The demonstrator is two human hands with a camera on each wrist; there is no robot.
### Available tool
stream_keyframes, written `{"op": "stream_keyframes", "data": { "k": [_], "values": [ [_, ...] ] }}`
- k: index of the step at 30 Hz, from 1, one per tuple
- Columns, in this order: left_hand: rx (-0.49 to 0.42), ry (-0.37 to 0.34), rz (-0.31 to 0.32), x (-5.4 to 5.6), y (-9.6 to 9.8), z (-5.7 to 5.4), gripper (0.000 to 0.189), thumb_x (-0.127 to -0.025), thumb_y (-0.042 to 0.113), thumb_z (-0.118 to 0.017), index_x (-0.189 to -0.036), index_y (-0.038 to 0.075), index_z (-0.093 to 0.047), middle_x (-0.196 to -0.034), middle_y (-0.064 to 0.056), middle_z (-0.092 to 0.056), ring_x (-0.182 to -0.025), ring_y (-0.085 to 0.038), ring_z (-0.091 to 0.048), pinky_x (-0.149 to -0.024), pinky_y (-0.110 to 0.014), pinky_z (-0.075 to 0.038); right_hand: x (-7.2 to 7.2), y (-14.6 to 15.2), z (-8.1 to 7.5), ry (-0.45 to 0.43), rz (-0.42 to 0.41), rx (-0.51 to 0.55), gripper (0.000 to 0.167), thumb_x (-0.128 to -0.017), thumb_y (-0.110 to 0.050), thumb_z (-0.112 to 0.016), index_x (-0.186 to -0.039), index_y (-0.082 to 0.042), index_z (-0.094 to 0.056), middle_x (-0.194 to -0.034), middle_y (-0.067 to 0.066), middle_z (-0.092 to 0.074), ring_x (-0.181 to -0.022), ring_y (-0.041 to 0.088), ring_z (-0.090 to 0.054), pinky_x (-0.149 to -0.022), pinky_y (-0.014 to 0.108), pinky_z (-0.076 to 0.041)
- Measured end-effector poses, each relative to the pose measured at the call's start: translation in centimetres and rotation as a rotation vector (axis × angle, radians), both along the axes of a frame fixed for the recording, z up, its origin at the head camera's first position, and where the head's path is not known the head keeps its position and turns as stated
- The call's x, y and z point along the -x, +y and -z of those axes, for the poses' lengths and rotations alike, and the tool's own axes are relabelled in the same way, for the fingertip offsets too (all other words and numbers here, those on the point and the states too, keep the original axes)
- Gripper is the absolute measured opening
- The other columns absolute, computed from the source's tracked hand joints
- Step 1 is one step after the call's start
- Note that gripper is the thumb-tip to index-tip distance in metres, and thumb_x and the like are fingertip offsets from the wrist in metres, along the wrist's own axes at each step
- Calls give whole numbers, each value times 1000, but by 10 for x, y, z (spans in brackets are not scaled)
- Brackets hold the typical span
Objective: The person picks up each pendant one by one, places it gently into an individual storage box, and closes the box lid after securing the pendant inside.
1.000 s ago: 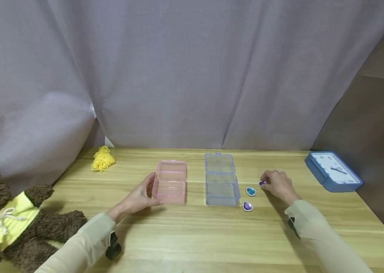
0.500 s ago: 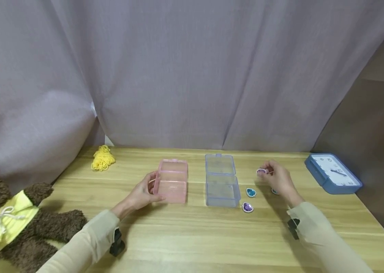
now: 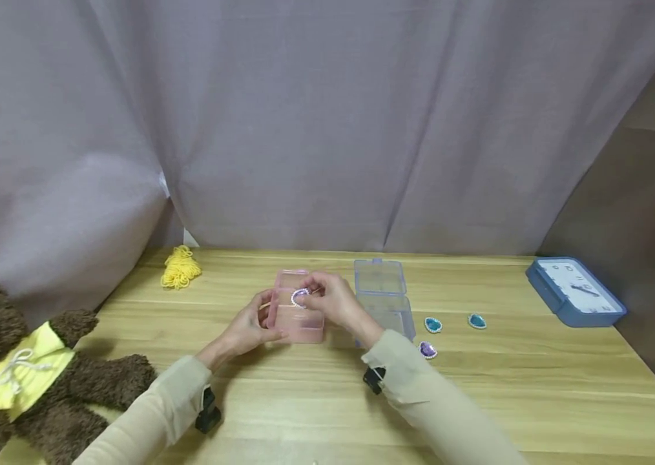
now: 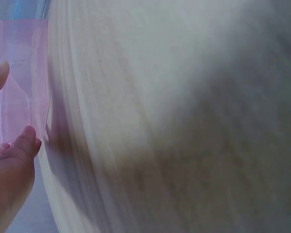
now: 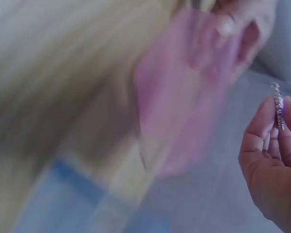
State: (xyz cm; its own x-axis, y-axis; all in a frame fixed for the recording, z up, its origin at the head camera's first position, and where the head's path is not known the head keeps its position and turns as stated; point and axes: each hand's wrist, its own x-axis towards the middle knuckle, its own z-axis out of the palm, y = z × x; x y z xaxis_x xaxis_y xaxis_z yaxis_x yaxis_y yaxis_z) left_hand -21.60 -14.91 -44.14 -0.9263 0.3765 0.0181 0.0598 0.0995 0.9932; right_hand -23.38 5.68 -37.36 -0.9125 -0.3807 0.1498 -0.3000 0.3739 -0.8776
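My left hand grips the left side of an open pink see-through plastic box. In the left wrist view, a thumb and fingertips touch the pink box. Above the box, my right hand pinches a purple heart-shaped gem with a white beaded rim. The right wrist view shows this gem edge-on between thumb and fingers, apart from the box. Part of the box's lid is hidden behind my right hand.
An open blue see-through box stands to the right, partly behind my right wrist. Beyond it lie a purple gem and two teal gems. A blue clock, yellow yarn and a brown teddy bear lie around.
My right hand has picked up the purple gem from the table and carried it left over the pink box. A second teal gem is now uncovered. My left hand stays at the box.
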Motion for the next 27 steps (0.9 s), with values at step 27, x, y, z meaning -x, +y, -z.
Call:
{"op": "stream_keyframes", "data": {
  "k": [27],
  "values": [
    [52,34,-8,1,0,1,88,-75,-5,-72,-144,-6,-17,-131,-31,-48,-116,-33,-52,-82,-18,-53,19,-52,34,-37,-256,-472,5,-77,-3,-72,-77,1,-70,-78,6,-70,-66,1,-45,-60,8,-41]
  ]
}}
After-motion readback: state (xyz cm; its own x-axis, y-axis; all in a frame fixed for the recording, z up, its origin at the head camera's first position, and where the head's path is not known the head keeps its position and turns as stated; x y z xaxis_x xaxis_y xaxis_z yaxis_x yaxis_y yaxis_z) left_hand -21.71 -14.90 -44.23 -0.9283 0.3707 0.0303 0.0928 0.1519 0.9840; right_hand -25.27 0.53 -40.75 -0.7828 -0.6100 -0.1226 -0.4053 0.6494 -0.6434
